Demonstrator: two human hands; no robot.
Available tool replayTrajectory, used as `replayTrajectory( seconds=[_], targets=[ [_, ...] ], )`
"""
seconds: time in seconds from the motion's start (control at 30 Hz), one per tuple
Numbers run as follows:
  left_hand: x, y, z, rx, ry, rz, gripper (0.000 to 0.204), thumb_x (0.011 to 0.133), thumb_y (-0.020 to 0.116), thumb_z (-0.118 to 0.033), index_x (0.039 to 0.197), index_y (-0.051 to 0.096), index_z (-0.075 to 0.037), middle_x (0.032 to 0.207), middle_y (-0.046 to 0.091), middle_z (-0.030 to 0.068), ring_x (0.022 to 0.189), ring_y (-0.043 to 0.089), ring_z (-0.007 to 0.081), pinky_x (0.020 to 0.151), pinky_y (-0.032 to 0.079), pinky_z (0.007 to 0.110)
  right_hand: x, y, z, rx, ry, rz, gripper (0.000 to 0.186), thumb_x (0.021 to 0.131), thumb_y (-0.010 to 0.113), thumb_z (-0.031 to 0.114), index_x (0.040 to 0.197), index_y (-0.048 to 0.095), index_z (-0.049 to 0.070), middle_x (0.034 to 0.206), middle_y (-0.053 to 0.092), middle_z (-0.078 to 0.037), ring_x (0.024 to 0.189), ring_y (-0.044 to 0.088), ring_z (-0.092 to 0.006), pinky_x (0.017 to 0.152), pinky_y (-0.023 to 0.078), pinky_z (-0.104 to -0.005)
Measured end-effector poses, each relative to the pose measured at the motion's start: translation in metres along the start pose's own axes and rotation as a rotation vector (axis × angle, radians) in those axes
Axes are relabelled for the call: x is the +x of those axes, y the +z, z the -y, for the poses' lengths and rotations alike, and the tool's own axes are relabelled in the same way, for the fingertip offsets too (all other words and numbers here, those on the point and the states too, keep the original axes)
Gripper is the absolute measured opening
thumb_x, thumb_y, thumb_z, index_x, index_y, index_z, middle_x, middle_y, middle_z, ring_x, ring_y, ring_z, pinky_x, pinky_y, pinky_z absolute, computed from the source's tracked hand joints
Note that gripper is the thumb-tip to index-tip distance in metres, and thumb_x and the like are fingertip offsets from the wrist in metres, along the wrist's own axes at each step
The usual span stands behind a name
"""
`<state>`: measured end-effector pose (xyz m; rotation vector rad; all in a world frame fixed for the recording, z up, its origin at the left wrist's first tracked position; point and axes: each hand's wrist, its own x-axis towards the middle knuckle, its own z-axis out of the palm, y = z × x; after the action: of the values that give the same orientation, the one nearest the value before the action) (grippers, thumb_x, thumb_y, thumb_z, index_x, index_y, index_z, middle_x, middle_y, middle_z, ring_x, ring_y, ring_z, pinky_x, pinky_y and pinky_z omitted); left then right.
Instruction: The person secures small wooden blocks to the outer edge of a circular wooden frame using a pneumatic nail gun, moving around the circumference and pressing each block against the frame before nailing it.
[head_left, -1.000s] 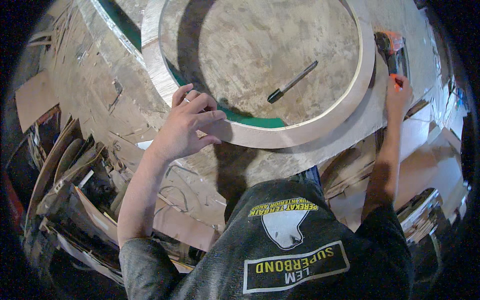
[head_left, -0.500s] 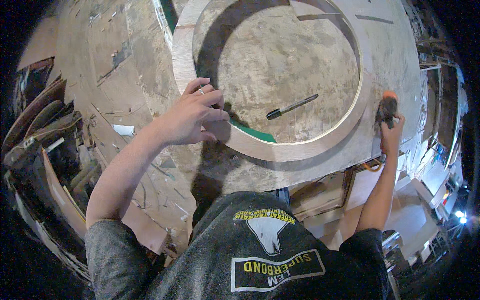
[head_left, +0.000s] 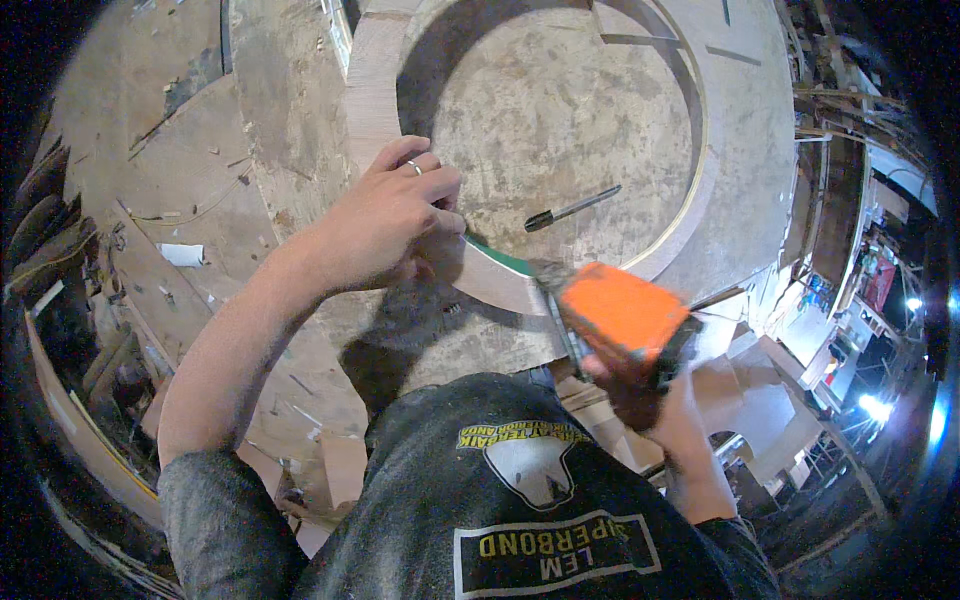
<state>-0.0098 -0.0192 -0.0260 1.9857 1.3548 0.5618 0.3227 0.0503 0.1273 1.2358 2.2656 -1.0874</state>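
- Taking 12 o'clock as the top of the view, the pale, round wooden ring [head_left: 495, 281] lies on the stained tan worktop [head_left: 745, 165], and the right hand [head_left: 634, 398] is nearer its 6 o'clock side
- The bare left hand [head_left: 400, 212] is at the ring's 8 o'clock, fingers bent close together over the inner edge, thumb toward the outer edge; whether they pinch it, I cannot tell
- The right fingers wrap the grip of the blurred orange-and-dark power tool [head_left: 622, 312]; its orange body extends toward 11 o'clock from them, with its long axis running roughly from 10 to 4
- The tool's nose overlaps the ring at 6 o'clock, toward 4 from the left fingertips; contact is unclear
- Just inside the ring, the dark, slim capped marker pen [head_left: 573, 207] points from 8 to 2, untouched by either hand
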Motion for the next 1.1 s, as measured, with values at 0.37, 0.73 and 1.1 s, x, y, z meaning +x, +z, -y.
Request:
replayTrajectory(
  seconds=[0.37, 0.73, 1.1],
  targets=[
    [-0.001, 0.01, 0.007, 0.061, 0.059, -0.086, 0.023, 0.073, 0.076, -0.014, 0.096, 0.078, -0.014, 0.099, 0.06, 0.0044, 0.109, 0.062, 0.0252, 0.125, 0.032, 0.051, 0.027, 0.021, 0.035, 0.048, -0.156, 0.011, 0.024, 0.089, 0.084, 0.012, 0.112, 0.077, 0.008, 0.104, 0.081, -0.012, 0.099, 0.079, -0.0281, 0.087, 0.06, -0.0379],
    [0.0, 0.01, 0.005, 0.087, 0.052, -0.098, 0.016, 0.077, 0.072, -0.013, 0.092, 0.077, -0.014, 0.098, 0.06, 0.0053, 0.109, 0.062, 0.026, 0.123, 0.034, 0.051, 0.03, 0.018, 0.03, -0.035, -0.219, 0.05, 0.04, 0.084, 0.084, 0.012, 0.122, 0.074, 0.01, 0.118, 0.078, -0.013, 0.106, 0.076, -0.0322, 0.093, 0.059, -0.0406],
    [0.0, 0.011, 0.005, 0.087, 0.075, -0.135, 0.016, 0.077, 0.073, -0.016, 0.093, 0.078, -0.013, 0.099, 0.061, 0.0059, 0.109, 0.062, 0.0267, 0.122, 0.036, 0.052, 0.033, 0.013, 0.03, -0.099, -0.133, 0.139, 0.038, 0.085, 0.082, 0.018, 0.12, 0.073, 0.009, 0.105, 0.079, -0.014, 0.096, 0.077, -0.0376, 0.087, 0.059, -0.0412]
  ],
)
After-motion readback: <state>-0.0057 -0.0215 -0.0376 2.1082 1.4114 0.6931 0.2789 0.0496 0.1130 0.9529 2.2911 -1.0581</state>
